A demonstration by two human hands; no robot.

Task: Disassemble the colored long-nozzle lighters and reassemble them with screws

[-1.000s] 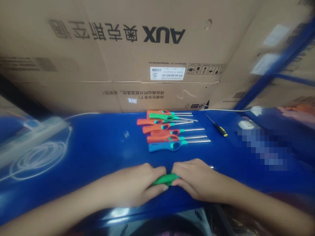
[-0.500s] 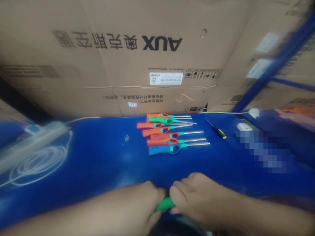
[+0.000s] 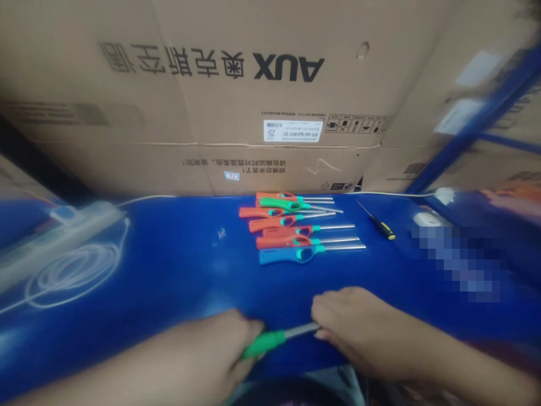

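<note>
My left hand is closed around the green handle of a tool with a straight metal rod. The fingers cover much of the handle, so its exact kind cannot be made out. To the right, my right hand is closed on the far end of that rod. Both hands are above the near part of the blue table. Beyond them lie several long-nosed lighters in a stack of rows: a blue lighter nearest, orange lighters behind it, and a green lighter near the back.
A screwdriver with a black and yellow handle lies right of the lighters. At the left are a white power strip and a coiled white cable. Large cardboard boxes stand along the back, beside a blue metal post.
My hands have moved apart. The right hand slid rightward off the green handle, so the metal rod now shows between them. The camera view has shifted slightly.
</note>
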